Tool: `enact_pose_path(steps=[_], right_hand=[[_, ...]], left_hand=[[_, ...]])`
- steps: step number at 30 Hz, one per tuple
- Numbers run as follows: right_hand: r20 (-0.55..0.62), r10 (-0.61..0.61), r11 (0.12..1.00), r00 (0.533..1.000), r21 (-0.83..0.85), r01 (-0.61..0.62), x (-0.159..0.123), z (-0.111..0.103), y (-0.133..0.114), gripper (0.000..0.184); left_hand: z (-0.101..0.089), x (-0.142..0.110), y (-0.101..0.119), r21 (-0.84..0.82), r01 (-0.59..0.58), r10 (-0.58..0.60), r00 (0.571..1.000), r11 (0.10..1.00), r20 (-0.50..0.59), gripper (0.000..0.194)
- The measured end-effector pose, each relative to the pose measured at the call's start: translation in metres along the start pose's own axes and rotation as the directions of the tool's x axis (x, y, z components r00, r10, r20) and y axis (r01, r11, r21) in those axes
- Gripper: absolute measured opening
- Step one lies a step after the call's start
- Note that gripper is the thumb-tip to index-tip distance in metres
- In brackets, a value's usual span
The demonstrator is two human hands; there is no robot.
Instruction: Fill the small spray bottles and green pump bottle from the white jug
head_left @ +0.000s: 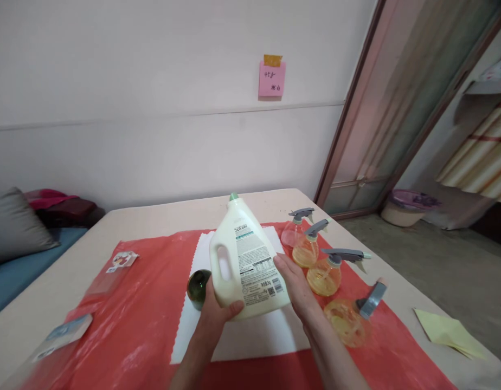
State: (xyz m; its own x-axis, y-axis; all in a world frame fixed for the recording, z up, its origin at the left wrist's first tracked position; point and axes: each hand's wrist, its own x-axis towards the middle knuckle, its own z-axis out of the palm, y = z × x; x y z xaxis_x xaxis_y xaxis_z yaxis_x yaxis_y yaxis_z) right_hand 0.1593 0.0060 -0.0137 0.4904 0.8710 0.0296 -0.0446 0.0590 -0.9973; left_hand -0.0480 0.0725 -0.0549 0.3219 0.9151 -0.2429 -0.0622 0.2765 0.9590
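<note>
Between my two hands is a large pale green-white detergent jug (254, 265) with a green cap, a handle hole and a printed label facing me. It tilts slightly to the left. My left hand (218, 307) grips its lower left corner, with the thumb across the front. On the lower right side, my right hand (293, 281) is pressed with its thumb near the label's edge; its other fingers are hidden behind the jug. A dark green, round glass-like vessel (197, 292) sits just left of my left hand, partly covered by it. Underneath lies a white cloth with a scalloped edge (181, 341).
Several spray bottles with grey triggers, one with yellow liquid (323, 279), line the right side of the red sheet (145, 314). One bottle (348, 322) lies tipped near my right forearm. Clear packets (67, 330) lie left. Yellow paper (448, 330) rests at the table's right.
</note>
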Motion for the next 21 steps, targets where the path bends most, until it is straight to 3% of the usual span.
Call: enact_pose_path(steps=[21], right_hand=[[0.021,-0.027,0.999,0.999,-0.032,0.027,0.0011,-0.0032,0.0012,0.052]], left_hand=[[0.0011,-0.0002,0.0002,-0.024,0.008,-0.008,1.0,1.0,0.005,0.121]])
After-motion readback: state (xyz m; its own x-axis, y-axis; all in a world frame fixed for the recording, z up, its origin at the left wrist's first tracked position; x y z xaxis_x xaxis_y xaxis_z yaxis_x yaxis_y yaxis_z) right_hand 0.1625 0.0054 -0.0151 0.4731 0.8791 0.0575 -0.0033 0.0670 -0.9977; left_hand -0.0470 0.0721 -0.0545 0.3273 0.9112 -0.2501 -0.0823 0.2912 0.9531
